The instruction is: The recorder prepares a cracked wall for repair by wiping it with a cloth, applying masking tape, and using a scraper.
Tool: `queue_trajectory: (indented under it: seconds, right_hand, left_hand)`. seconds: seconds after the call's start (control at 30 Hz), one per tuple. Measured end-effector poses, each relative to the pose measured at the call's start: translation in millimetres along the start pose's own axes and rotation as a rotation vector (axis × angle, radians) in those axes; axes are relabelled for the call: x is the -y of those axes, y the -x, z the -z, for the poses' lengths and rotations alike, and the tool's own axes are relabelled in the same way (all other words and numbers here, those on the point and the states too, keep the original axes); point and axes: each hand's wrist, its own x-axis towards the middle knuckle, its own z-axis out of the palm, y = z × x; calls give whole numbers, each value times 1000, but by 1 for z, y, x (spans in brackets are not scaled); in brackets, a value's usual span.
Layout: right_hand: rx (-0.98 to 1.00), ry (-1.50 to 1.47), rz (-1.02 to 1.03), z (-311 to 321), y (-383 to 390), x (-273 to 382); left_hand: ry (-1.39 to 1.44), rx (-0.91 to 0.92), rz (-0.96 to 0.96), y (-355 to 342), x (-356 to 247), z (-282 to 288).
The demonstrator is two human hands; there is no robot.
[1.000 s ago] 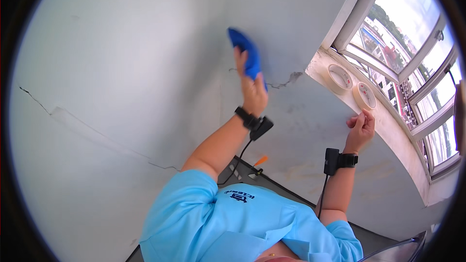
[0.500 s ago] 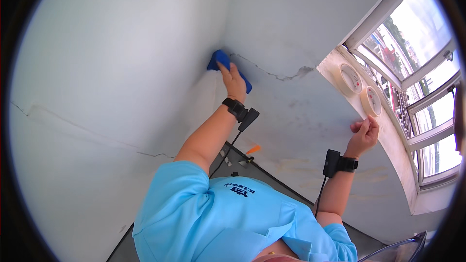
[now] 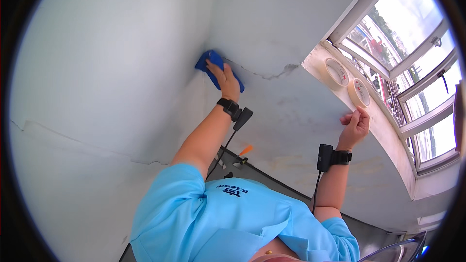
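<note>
Blue cloth [image 3: 202, 65], head view: gripped by the left hand [image 3: 226, 80], fingers pressing it into the wall corner [image 3: 208, 39] beside a crack [image 3: 286, 71]. Right hand [image 3: 356, 125]: fingers curled closed, next to a tape roll [image 3: 351, 95]; contact cannot be confirmed.

Two hands [image 3: 226, 78] [image 3: 355, 125], one blue cloth [image 3: 204, 64], two rolls of masking tape [image 3: 326, 76] [image 3: 353, 95], two black wristbands [image 3: 228, 106] [image 3: 343, 157], one blue shirt [image 3: 194, 218].

Stained windowsill [image 3: 388, 136], two tape rolls [image 3: 342, 73] on it — cream, adjacent
</note>
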Motion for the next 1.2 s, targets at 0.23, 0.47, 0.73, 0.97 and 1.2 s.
queue_trajectory:
  seconds: [0.23, 0.47, 0.73, 0.97, 1.2]
  right_hand:
    - [-15, 18, -20, 4, 3, 1]
    - [-1, 48, -7, 4, 3, -3]
    - [7, 34, -7, 1, 0, 2]
    - [7, 26, -31, 3, 3, 4]
    - [14, 41, -17, 4, 2, -1]
  left_hand:
    - [149, -190, 424, 18, 57, 19]
    - [175, -296, 460, -3, 65, 6]
    - [119, -185, 431, -4, 65, 15]
    - [-72, -34, -114, -6, 3, -3]
    - [-136, -42, -82, -12, -10, -13]
